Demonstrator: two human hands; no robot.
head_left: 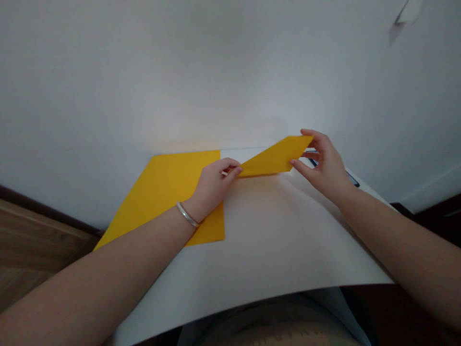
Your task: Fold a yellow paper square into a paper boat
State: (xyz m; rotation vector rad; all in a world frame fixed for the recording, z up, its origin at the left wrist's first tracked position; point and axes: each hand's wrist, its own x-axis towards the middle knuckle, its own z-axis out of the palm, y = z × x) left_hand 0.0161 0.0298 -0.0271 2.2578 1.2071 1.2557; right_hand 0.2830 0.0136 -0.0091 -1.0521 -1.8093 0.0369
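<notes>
A folded piece of yellow paper is held tilted above the white surface, its right part raised. My left hand pinches its narrow left end between thumb and fingers. At the other end my right hand grips the paper's edge, thumb on the near side and fingers behind. A larger yellow sheet lies flat to the left, partly covered by my left hand and forearm.
A white sheet or tabletop spreads under everything. A dark-edged flat object lies partly hidden behind my right hand. The wall stands right behind, and a wooden panel is at the left.
</notes>
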